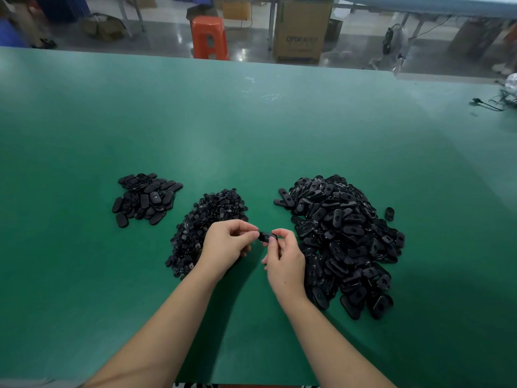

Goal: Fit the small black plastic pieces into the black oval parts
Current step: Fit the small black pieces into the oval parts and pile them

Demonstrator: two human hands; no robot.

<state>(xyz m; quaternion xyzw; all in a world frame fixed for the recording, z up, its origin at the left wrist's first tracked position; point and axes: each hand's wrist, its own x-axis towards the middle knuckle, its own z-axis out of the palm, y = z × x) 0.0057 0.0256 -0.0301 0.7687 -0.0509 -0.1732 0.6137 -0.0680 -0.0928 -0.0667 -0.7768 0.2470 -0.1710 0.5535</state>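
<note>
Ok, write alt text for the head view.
Both hands, left and right, pinch one oval part over a green table. Small pieces are heaped behind the left hand, between a small oval pile and a large one.

Bare table lies open beyond the three piles. Narrow green lanes part the left pile, middle pile and big right pile.
</note>
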